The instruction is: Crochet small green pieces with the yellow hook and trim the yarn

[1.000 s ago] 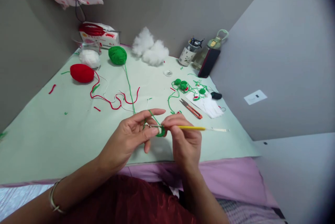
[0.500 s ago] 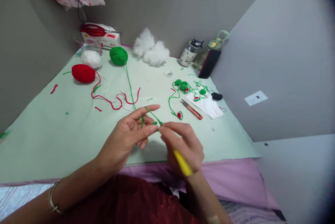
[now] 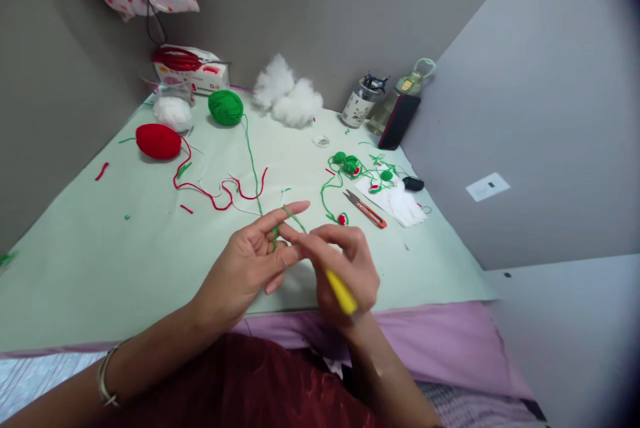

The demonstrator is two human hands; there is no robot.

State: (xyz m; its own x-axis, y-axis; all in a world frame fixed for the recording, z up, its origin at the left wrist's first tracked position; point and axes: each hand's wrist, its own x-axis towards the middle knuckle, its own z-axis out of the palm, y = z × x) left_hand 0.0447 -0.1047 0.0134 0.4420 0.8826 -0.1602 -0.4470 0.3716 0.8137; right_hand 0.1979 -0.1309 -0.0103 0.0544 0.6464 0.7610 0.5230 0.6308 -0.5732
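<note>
Green yarn runs over the outstretched index finger of my left hand and down between its fingers. The left thumb pinches near the middle finger; the small green piece there is mostly hidden. My right hand is closed around a crochet hook with a yellow handle, whose tip is hidden behind the fingers. The fingertips of both hands meet. From the left hand the strand leads back across the table to the green yarn ball.
A red yarn ball and a white one lie at left, with loose red yarn. White stuffing sits at the back. Orange thread snips, small crocheted pieces and a phone are at right.
My right hand has shifted slightly left, closer to the left fingertips, covering the green piece. The strand to the ball hangs with more of a curve.
</note>
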